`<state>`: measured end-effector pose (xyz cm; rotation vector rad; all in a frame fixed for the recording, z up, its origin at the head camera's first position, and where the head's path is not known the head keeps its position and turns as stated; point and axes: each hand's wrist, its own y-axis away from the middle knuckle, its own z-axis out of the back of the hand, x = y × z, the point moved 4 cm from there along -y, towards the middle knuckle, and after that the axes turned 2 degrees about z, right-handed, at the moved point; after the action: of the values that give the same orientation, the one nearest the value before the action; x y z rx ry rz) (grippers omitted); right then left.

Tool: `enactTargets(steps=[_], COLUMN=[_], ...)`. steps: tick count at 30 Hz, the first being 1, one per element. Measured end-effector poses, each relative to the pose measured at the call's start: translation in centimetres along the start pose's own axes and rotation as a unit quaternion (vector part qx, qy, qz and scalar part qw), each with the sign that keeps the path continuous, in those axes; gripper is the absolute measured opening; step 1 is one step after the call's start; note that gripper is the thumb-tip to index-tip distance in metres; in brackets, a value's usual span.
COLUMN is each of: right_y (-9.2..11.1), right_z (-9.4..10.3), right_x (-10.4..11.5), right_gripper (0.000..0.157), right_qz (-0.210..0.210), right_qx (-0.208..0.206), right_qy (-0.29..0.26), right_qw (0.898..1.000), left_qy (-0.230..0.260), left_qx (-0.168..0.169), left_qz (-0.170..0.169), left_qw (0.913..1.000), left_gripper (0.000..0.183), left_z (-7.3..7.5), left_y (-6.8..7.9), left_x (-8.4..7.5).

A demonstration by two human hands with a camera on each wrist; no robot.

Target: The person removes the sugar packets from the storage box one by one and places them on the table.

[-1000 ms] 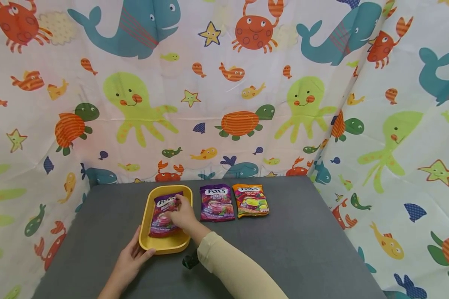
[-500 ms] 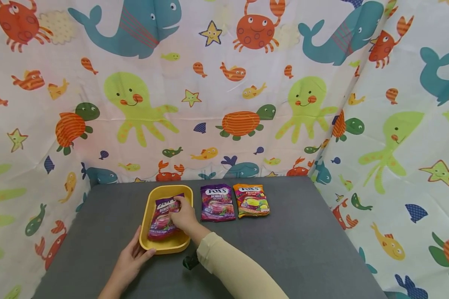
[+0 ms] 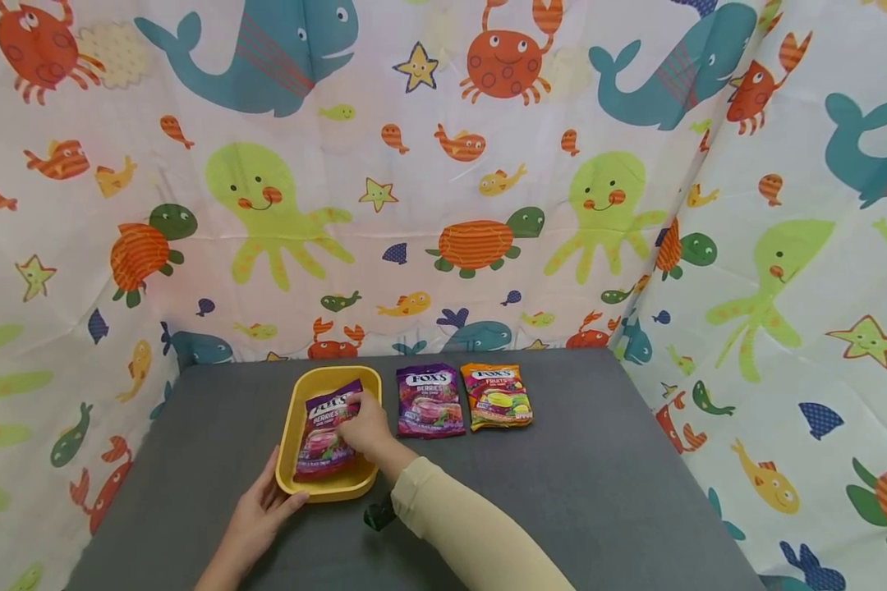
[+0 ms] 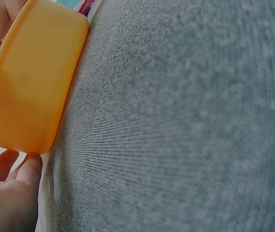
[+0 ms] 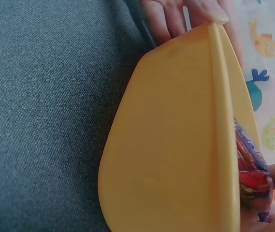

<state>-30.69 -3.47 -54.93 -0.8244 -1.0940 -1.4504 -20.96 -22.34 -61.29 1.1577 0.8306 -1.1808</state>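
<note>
A yellow plastic tray (image 3: 287,443) lies on the grey table, and inside it a purple bag of berries candy (image 3: 324,439) leans at a slant. My right hand (image 3: 365,428) reaches over the tray's right side and pinches the bag near its upper right edge. In the right wrist view, part of the candy bag (image 5: 253,176) shows past the tray wall (image 5: 176,140), a finger against it. My left hand (image 3: 260,507) grips the tray's near left corner, thumb at the front and fingers along the side. The left wrist view shows its fingers (image 4: 29,169) against the tray.
Right of the tray lie a second purple berries candy bag (image 3: 429,402) and an orange fruits candy bag (image 3: 497,398), side by side. Behind the table (image 3: 562,476) hangs a white curtain (image 3: 414,279) printed with sea animals. A small dark object (image 3: 379,515) shows beside the right wrist.
Inside the tray the candy bag has shifted slightly toward the near end, with my right hand still on it. The left hand and tray have barely moved.
</note>
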Motion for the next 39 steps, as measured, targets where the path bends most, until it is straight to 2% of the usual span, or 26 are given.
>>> enactTargets(steps=[6,17,23,39], right_y=[0.3,0.4,0.3,0.7], right_z=[0.0,0.6,1.7,4.2], right_x=[0.0,-0.4,0.1,0.8], right_gripper=[0.058,0.061,0.061,0.061], right_qz=[0.012,0.029,0.030,0.039], right_qx=[0.015,0.012,0.025,0.060], right_qy=[0.019,0.010,-0.008,-0.100], right_qw=[1.000,0.999,0.999,0.992], left_qy=[0.006,0.004,0.000,-0.014], left_qx=[0.005,0.007,0.007,-0.002], left_qz=[-0.011,0.008,0.012,0.026], left_qw=[0.9999,0.9999,0.9999,0.9996], left_gripper=[0.097,0.098,0.100,0.102], left_z=[-0.4,-0.7,-0.7,-0.2], left_y=[0.1,0.4,0.4,0.1], left_x=[0.1,0.2,-0.1,0.2])
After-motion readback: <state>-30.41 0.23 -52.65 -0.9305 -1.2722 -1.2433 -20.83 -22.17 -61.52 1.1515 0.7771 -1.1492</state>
